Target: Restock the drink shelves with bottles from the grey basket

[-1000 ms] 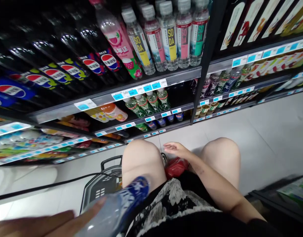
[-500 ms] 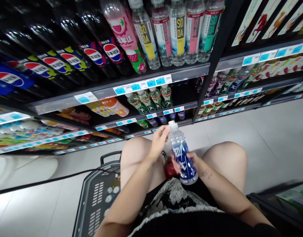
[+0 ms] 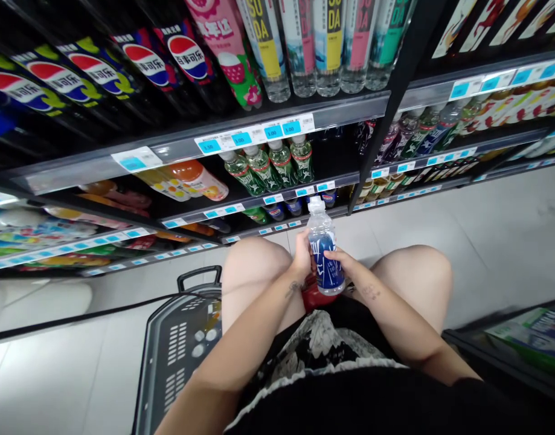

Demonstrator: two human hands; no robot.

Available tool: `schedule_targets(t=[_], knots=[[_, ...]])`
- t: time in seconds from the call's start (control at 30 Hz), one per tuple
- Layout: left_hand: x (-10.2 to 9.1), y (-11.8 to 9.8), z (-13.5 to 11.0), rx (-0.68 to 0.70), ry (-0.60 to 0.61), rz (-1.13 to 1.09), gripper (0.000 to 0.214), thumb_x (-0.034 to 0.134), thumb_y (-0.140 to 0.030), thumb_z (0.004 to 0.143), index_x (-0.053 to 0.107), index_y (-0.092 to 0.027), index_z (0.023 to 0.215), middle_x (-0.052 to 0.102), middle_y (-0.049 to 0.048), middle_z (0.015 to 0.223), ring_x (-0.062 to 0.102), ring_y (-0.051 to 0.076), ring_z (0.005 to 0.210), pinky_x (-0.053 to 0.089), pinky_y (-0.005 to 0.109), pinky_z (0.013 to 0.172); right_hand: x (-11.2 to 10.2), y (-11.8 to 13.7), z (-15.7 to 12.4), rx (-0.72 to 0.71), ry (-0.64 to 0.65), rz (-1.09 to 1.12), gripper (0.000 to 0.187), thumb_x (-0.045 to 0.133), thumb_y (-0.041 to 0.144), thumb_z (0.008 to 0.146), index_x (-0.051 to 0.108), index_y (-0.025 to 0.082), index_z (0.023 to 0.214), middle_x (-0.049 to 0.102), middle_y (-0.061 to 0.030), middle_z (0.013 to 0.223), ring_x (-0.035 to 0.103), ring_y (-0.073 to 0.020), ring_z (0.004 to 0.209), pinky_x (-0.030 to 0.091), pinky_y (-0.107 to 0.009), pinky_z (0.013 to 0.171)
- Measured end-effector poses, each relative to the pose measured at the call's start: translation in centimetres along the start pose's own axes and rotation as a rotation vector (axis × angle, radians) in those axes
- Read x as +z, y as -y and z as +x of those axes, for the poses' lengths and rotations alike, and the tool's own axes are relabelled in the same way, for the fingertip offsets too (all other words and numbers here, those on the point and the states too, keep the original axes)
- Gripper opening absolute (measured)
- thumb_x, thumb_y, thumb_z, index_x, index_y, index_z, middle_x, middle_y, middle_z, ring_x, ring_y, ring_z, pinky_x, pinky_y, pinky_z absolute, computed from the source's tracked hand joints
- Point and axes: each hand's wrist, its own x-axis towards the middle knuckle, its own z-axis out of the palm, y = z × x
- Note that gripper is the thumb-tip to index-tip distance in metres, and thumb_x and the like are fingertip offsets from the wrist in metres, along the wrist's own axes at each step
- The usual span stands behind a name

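Between my knees I hold a clear drink bottle [image 3: 328, 266] with a blue label and a white cap, nearly upright. My left hand [image 3: 303, 252] is closed round its left side near the upper label; some of those fingers are hidden behind the bottle. From the right, my right hand [image 3: 344, 263] grips the label with the thumb in front. A red object [image 3: 317, 297], only partly visible, lies just below the bottle, between my legs.
A grey shopping basket [image 3: 177, 338] with a few bottles stands at my left. Ahead are shelves [image 3: 349, 109] of cola, soda water and green-labelled bottles [image 3: 284, 162], with price tags along their edges. Green packs [image 3: 531, 338] are at the lower right.
My left hand has moved from beside the cap down to the bottle's side. The bottle has shifted slightly up in view and stands straighter. The view has tilted down.
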Motion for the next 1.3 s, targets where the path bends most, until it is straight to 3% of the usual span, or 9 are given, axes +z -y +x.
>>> schedule_targets(t=[0.27, 0.37, 0.53, 0.6, 0.73, 0.93, 1.13, 1.3], knots=[[-1.0, 0.2, 0.1, -0.025, 0.08, 0.062, 0.075, 0.022, -0.069, 0.08, 0.066, -0.009, 0.086, 0.043, 0.0019, 0.04, 0.039, 0.016, 0.028, 0.029, 0.027, 0.027, 0.0, -0.6, -0.2, -0.021, 0.101, 0.005, 0.055, 0.086, 0.046, 0.062, 0.063, 0.012, 0.098, 0.073, -0.0078, 0.078, 0.071, -0.0216, 0.068, 0.06, -0.032, 0.065], [-0.9, 0.3, 0.3, -0.014, 0.087, 0.072, 0.072, 0.026, -0.072, 0.08, 0.064, -0.01, 0.087, 0.047, 0.0023, 0.044, 0.041, 0.016, 0.029, 0.03, 0.028, 0.027, 0.0, -0.1, -0.5, -0.027, 0.108, 0.006, 0.052, 0.086, 0.044, 0.064, 0.063, 0.012, 0.097, 0.073, -0.0076, 0.078, 0.071, -0.0212, 0.068, 0.06, -0.032, 0.065], [-1.4, 0.8, -0.5, 0.148, 0.07, 0.117, 0.064, 0.06, -0.073, 0.07, 0.057, -0.015, 0.096, 0.056, -0.0002, 0.055, 0.047, 0.014, 0.033, 0.031, 0.025, 0.029, 0.5, 0.3, -0.9, -0.07, 0.045, -0.091, 0.051, 0.087, 0.036, 0.061, 0.062, 0.015, 0.1, 0.072, -0.0039, 0.079, 0.068, -0.0189, 0.065, 0.059, -0.031, 0.064], [-1.7, 1.0, -0.7, 0.168, 0.06, 0.128, 0.063, 0.066, -0.072, 0.067, 0.056, -0.016, 0.094, 0.055, -0.0013, 0.057, 0.045, 0.012, 0.034, 0.03, 0.025, 0.031, 0.8, 0.3, -1.0, -0.091, -0.01, -0.121, 0.049, 0.088, 0.031, 0.058, 0.062, 0.016, 0.098, 0.071, -0.0018, 0.079, 0.066, -0.017, 0.063, 0.058, -0.029, 0.063], [-2.1, 1.4, -0.4, 0.143, 0.01, 0.077, 0.062, 0.068, -0.069, 0.069, 0.058, -0.017, 0.101, 0.059, -0.0006, 0.067, 0.049, 0.011, 0.043, 0.032, 0.024, 0.037, 1.0, 0.4, -1.0, -0.095, -0.097, -0.117, 0.045, 0.088, 0.027, 0.056, 0.062, 0.017, 0.092, 0.07, -0.0004, 0.077, 0.064, -0.0161, 0.062, 0.056, -0.027, 0.06], [-2.5, 1.6, 0.2, 0.135, -0.026, 0.064, 0.057, 0.069, -0.065, 0.071, 0.061, -0.018, 0.102, 0.059, -0.0003, 0.068, 0.056, 0.013, 0.052, 0.04, 0.026, 0.046, 0.5, 0.1, -0.3, -0.066, -0.067, -0.122, 0.048, 0.087, 0.03, 0.058, 0.062, 0.016, 0.097, 0.071, -0.0023, 0.077, 0.068, -0.018, 0.064, 0.059, -0.029, 0.062], [-3.2, 2.0, 0.4, 0.167, 0.033, 0.096, 0.062, 0.063, -0.075, 0.071, 0.056, -0.018, 0.095, 0.057, -0.0011, 0.062, 0.047, 0.011, 0.036, 0.028, 0.026, 0.032, 0.5, 0.1, 0.1, -0.016, 0.026, -0.12, 0.05, 0.086, 0.037, 0.061, 0.061, 0.014, 0.098, 0.073, -0.0054, 0.076, 0.071, -0.022, 0.066, 0.06, -0.033, 0.063], [-3.2, 2.0, 0.4, 0.148, 0.027, 0.111, 0.066, 0.061, -0.078, 0.071, 0.055, -0.017, 0.095, 0.056, -0.0013, 0.06, 0.046, 0.011, 0.034, 0.027, 0.025, 0.03, 0.9, 0.3, 0.3, -0.035, 0.05, -0.106, 0.051, 0.088, 0.039, 0.06, 0.063, 0.015, 0.097, 0.072, -0.0041, 0.075, 0.069, -0.021, 0.065, 0.059, -0.032, 0.063]])
